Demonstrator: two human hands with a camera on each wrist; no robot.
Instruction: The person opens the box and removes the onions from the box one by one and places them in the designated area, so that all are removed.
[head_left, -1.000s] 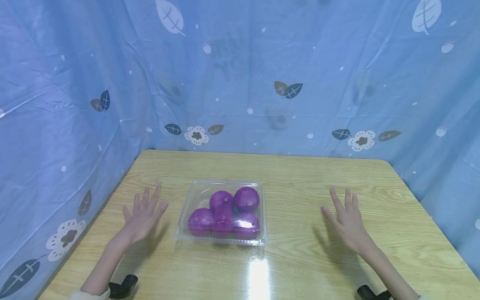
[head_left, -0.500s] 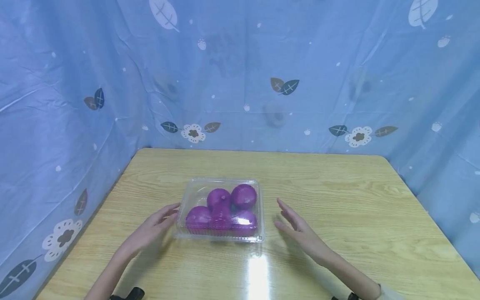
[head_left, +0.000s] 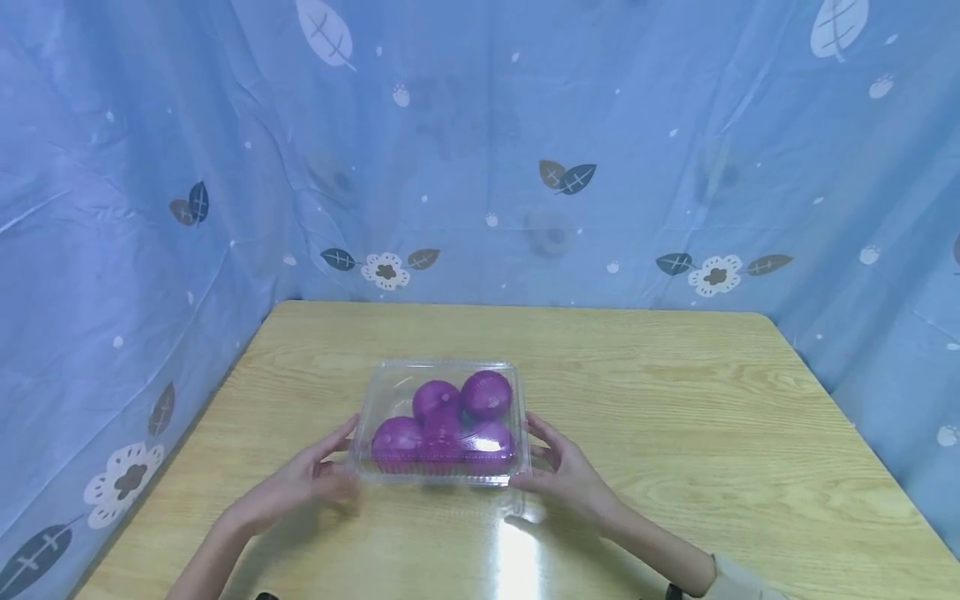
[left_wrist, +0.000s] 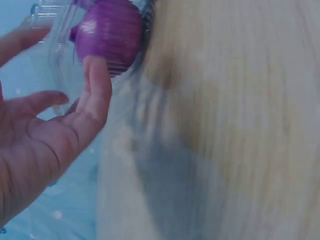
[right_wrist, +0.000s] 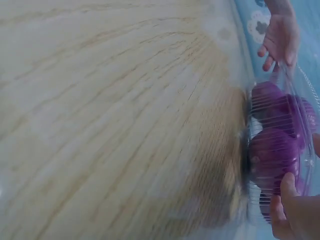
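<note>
A clear plastic box [head_left: 442, 482] sits on the table, its lid down over several purple onions [head_left: 486, 395]. One onion [left_wrist: 111, 35] shows its pointed tip through the wall in the left wrist view. At the box's left side is my left hand [head_left: 296, 483], index fingertip at the wall and thumb spread, blurred near the front corner. My right hand [head_left: 573, 487] holds the right front corner between thumb and fingers. In the right wrist view, its fingers [right_wrist: 289, 187] lie against the ribbed wall. Parts of the onions are hidden by glare.
The wooden table [head_left: 675, 400] extends beyond the box on both sides. A blue patterned curtain [head_left: 480, 150] hangs behind and along its sides. A bright reflection lies on the tabletop in front of the box.
Both hands have come inward from wide apart, with fingers spread, to the two sides of the box. My right hand has taken hold of its corner. The box has stayed put.
</note>
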